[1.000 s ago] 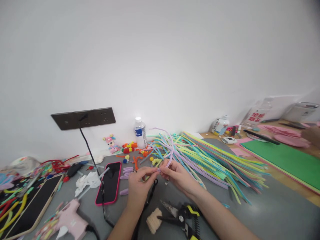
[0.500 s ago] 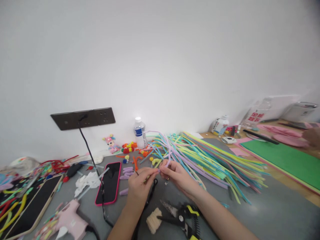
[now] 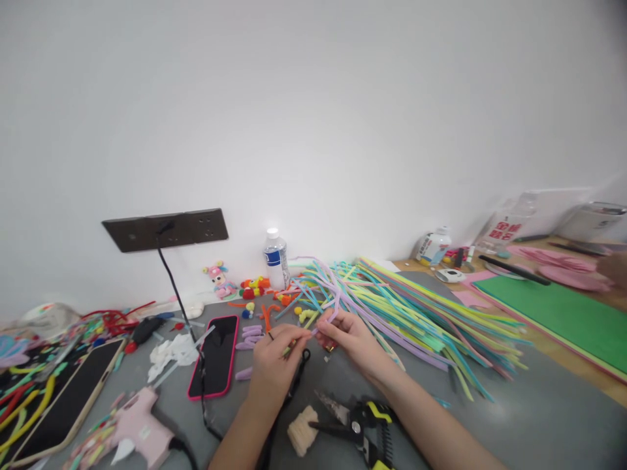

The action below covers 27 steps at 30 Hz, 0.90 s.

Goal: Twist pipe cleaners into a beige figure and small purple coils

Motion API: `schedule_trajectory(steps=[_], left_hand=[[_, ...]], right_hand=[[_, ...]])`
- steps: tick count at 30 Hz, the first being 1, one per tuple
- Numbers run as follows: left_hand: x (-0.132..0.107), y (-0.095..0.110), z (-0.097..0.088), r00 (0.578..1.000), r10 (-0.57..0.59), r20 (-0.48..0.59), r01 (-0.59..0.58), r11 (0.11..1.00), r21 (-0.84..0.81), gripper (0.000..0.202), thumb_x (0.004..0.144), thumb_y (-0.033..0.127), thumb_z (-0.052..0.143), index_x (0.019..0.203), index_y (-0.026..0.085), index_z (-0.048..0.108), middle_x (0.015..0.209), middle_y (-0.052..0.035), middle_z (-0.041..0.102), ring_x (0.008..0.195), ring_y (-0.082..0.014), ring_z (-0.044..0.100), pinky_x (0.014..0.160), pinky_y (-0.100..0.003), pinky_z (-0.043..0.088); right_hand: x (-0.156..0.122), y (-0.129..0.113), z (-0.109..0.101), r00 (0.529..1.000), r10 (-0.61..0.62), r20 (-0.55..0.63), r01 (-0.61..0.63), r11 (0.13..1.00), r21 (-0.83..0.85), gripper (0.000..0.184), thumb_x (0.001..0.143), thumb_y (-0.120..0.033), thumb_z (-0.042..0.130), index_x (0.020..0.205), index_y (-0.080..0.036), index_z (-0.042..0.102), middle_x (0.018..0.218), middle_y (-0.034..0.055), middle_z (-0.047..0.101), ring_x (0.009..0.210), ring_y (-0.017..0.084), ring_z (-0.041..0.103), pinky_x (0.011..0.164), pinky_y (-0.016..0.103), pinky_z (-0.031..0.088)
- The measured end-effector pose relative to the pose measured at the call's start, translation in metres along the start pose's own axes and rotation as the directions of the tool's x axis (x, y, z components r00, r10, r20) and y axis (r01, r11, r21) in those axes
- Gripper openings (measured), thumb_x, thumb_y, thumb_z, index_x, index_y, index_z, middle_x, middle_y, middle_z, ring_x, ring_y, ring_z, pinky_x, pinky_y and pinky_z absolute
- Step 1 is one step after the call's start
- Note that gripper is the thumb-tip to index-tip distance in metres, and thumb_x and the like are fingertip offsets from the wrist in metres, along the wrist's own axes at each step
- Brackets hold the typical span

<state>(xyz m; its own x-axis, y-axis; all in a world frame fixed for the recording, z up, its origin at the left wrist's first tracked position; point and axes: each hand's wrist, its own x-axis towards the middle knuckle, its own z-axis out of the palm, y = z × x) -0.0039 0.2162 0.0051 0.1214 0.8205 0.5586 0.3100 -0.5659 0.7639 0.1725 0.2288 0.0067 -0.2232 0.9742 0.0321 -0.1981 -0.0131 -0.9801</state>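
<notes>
A lilac pipe cleaner [image 3: 335,301] runs between my two hands, its free end rising above the right one and bending back toward the left. My left hand [image 3: 277,356] is closed, pinching one end between thumb and fingers. Close beside it, my right hand [image 3: 350,339] is also closed on the same pipe cleaner. Several short folded lilac pieces [image 3: 251,336] lie to the left of my left hand. Behind the hands spreads a large bundle of pastel pipe cleaners [image 3: 416,310]. Below the hands are yellow-and-black pliers [image 3: 360,424] and a small bundle of wooden sticks [image 3: 302,431].
A pink-cased phone [image 3: 215,358] and a pink glue gun [image 3: 142,427] lie left, with a black cable [image 3: 179,287] hanging from the socket panel [image 3: 166,230]. A water bottle [image 3: 277,260] stands by the wall. Green sheets [image 3: 553,313] lie right, near another person's hand [image 3: 612,269].
My hands keep almost the same place on the lilac pipe cleaner, with the right fingers turned slightly. The whole view has shifted a little.
</notes>
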Motion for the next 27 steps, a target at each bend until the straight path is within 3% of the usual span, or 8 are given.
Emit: schedule_trajectory(steps=[4, 7, 10, 13, 17, 20, 27], left_hand=[[0.001, 0.002, 0.001, 0.999, -0.029, -0.015, 0.028, 0.999, -0.043, 0.014, 0.083, 0.021, 0.065, 0.076, 0.025, 0.077, 0.076, -0.0039, 0.076, 0.069, -0.0196, 0.068, 0.068, -0.028, 0.053], [0.002, 0.002, 0.005, 0.984, -0.174, -0.031, 0.165, 0.969, -0.183, 0.009, 0.079, 0.026, 0.07, 0.072, 0.022, 0.074, 0.073, -0.004, 0.075, 0.07, -0.0201, 0.068, 0.068, -0.029, 0.054], [0.002, -0.001, 0.011, 0.927, -0.371, 0.053, 0.357, 0.829, -0.431, 0.015, 0.072, 0.031, 0.078, 0.079, 0.019, 0.074, 0.075, -0.0045, 0.076, 0.069, -0.0198, 0.069, 0.065, -0.028, 0.055], [0.002, -0.003, 0.017, 0.877, -0.457, 0.149, 0.456, 0.692, -0.56, 0.026, 0.065, 0.034, 0.084, 0.082, 0.016, 0.074, 0.071, -0.0039, 0.075, 0.063, -0.0167, 0.066, 0.059, -0.025, 0.053], [0.003, -0.002, 0.019, 0.85, -0.52, 0.079, 0.455, 0.653, -0.605, 0.032, 0.06, 0.041, 0.087, 0.072, 0.015, 0.072, 0.065, -0.0011, 0.07, 0.057, -0.0118, 0.058, 0.052, -0.021, 0.047], [0.005, 0.0, 0.018, 0.839, -0.541, 0.054, 0.45, 0.634, -0.629, 0.036, 0.061, 0.046, 0.086, 0.074, 0.016, 0.071, 0.072, -0.0019, 0.07, 0.062, -0.0128, 0.06, 0.051, -0.02, 0.046], [0.004, 0.0, 0.02, 0.809, -0.571, 0.143, 0.505, 0.55, -0.665, 0.036, 0.058, 0.041, 0.088, 0.075, 0.016, 0.068, 0.066, 0.0012, 0.066, 0.062, -0.0124, 0.059, 0.053, -0.02, 0.046]], right_hand=[[-0.001, 0.0, 0.001, 1.0, 0.003, -0.003, -0.003, 0.999, 0.05, 0.042, 0.07, -0.054, 0.08, 0.07, -0.018, 0.059, 0.06, -0.0024, 0.061, 0.056, 0.012, 0.053, 0.056, 0.025, 0.037], [-0.001, -0.001, 0.003, 0.998, 0.048, 0.032, -0.053, 0.986, 0.158, 0.041, 0.068, -0.052, 0.083, 0.075, -0.018, 0.062, 0.067, -0.0005, 0.065, 0.057, 0.012, 0.056, 0.056, 0.024, 0.037], [-0.002, 0.0, 0.005, 0.995, 0.078, 0.06, -0.091, 0.962, 0.257, 0.04, 0.065, -0.048, 0.086, 0.076, -0.017, 0.063, 0.068, -0.0006, 0.066, 0.058, 0.011, 0.056, 0.056, 0.024, 0.038], [-0.002, 0.0, 0.006, 0.994, 0.086, 0.068, -0.101, 0.959, 0.266, 0.038, 0.064, -0.045, 0.087, 0.072, -0.017, 0.063, 0.063, -0.0024, 0.064, 0.057, 0.01, 0.055, 0.058, 0.024, 0.038], [-0.002, -0.001, 0.005, 0.991, 0.101, 0.083, -0.115, 0.973, 0.198, 0.039, 0.067, -0.049, 0.085, 0.072, -0.017, 0.064, 0.065, -0.0015, 0.063, 0.058, 0.011, 0.055, 0.057, 0.024, 0.036], [-0.001, -0.001, 0.004, 0.994, 0.088, 0.062, -0.097, 0.981, 0.166, 0.041, 0.067, -0.052, 0.084, 0.071, -0.017, 0.062, 0.062, -0.0028, 0.06, 0.055, 0.01, 0.051, 0.055, 0.024, 0.035], [0.002, 0.006, 0.002, 0.997, 0.051, 0.065, -0.053, 0.998, 0.039, 0.042, 0.069, -0.054, 0.08, 0.068, -0.017, 0.06, 0.057, -0.0037, 0.056, 0.052, 0.01, 0.045, 0.055, 0.025, 0.034]])
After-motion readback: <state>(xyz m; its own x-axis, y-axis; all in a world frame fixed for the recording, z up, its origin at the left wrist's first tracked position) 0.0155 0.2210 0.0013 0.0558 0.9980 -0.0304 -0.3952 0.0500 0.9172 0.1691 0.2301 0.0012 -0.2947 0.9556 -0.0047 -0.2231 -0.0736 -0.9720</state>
